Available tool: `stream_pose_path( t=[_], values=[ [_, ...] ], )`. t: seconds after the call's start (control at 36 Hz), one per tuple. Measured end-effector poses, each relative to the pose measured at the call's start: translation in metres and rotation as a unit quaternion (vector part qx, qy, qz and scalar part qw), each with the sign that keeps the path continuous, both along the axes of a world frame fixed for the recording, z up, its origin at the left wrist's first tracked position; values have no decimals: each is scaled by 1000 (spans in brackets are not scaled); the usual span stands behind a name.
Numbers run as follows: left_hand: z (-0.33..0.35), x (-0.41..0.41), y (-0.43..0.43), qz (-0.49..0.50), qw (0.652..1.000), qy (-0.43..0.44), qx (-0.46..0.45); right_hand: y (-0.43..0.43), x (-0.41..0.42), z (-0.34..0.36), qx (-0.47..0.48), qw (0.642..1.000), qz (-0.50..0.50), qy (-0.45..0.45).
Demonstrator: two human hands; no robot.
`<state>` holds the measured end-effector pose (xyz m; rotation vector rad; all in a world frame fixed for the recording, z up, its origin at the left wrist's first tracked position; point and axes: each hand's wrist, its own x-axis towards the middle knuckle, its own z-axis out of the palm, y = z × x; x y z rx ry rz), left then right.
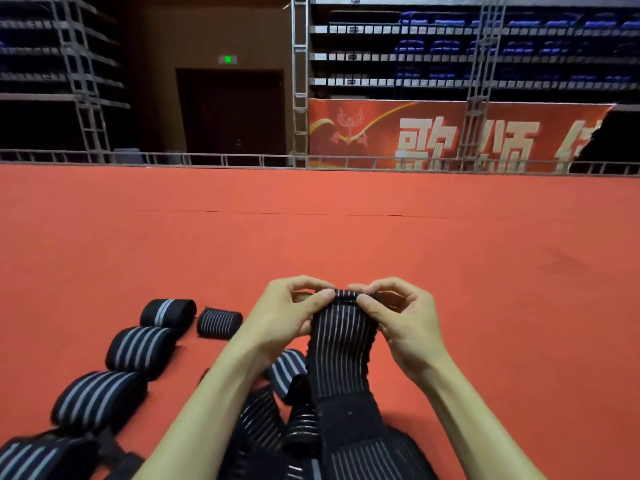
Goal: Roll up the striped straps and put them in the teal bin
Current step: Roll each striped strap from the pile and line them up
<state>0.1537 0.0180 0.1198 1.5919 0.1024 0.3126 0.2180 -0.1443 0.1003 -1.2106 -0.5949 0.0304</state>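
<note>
Ribbed elastic cloth strap (341,344), matt red carpet floor (346,237), metal truss (300,81), glossy banner (450,133)

L grip (284,313) & R grip (405,317) pinch top of black thin-striped elastic strap (341,344) above red carpet floor (311,237); rolled black-grey striped straps (140,349) lie left.

— Which one is being rolled?
— The black strap (341,344) with thin pale stripes, near centre. It hangs upright, its top end curled into a small tight roll pinched between the left hand (287,313) and the right hand (401,317).
— And the others?
— Four rolled straps (140,348) with broader grey stripes lie in a row on the left. A small thin-striped roll (219,322) lies at its far end. Loose straps (277,427) are heaped at the near edge.
</note>
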Motion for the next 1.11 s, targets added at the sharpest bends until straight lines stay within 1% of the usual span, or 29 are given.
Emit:
stream_pose_path(
  t=[0.08, 0.14, 0.22, 0.31, 0.42, 0.47, 0.58, 0.64, 0.69, 0.81, 0.89, 0.94, 1.0, 1.06, 1.11],
  values=[
    [-5, -4, 4, 19, 999, -21, 17, 7, -2, -7, 13, 1000, 13, 13],
    [-9, -7, 6, 32, 999, -35, 26, 10, -4, -10, 8, 999, 20, 38],
    [-16, -13, 7, 48, 997, -48, 29, 10, -10, -10, -9, 994, 54, 98],
    [-23, -17, 5, 43, 998, -41, 32, 8, -16, -9, -40, 989, 72, 123],
    [-20, -19, 2, 37, 997, -48, 51, 8, -16, -8, -92, 991, 26, 90],
    [-16, -20, 2, 31, 996, -59, 58, 7, -15, -6, -103, 992, 16, 66],
    [-10, -23, 4, 11, 995, -82, 59, 6, -14, 4, -109, 993, -24, -35],
    [-9, -21, 5, 7, 992, -103, 75, 7, -13, 5, -102, 992, -36, -66],
    [-9, -20, 5, 18, 987, -127, 93, 10, -14, 2, -78, 995, -33, -58],
    [-11, -18, 5, 69, 973, -174, 135, 18, -20, -2, -40, 999, 16, 24],
    [-11, -19, 3, 93, 967, -202, 122, 21, -25, 1, -32, 992, 77, 91],
    [-10, -20, 0, 94, 966, -211, 116, 21, -29, 6, -28, 989, 91, 115],
    [-9, -21, -3, 95, 961, -223, 133, 20, -32, 10, -26, 991, 75, 107],
    [-9, -22, -5, 104, 952, -238, 159, 18, -32, 11, -21, 996, 44, 79],
    [-8, -23, -5, 100, 953, -241, 158, 16, -31, 11, -23, 998, 23, 47]
  ],
)
